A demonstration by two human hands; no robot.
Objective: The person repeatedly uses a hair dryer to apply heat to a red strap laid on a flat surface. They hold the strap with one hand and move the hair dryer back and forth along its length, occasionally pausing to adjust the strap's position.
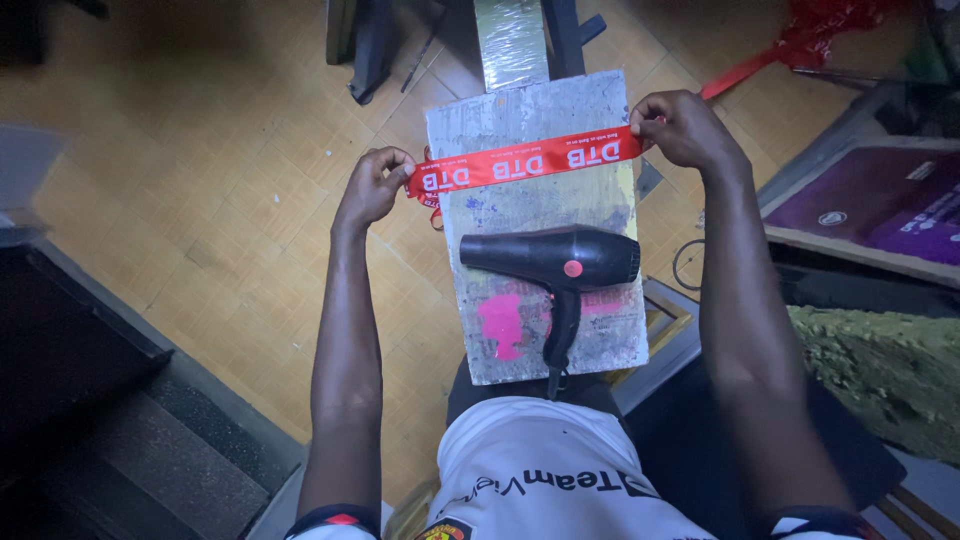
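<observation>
Yellow-brown tiled floor (250,200) surrounds a grey, paint-stained board (540,120) that lies across the person's lap. Near the board's front edge rests a black hair dryer (560,262), its handle pointing toward the person. Across the board's far end a red ribbon (530,162) with white lettering is stretched flat, the left hand (375,185) pinching one end at the left edge, the right hand (685,128) pinching the other at the right edge.

The hair dryer's (560,265) cord end is hidden below the board's (530,120) near edge, under the shirt (540,480).
</observation>
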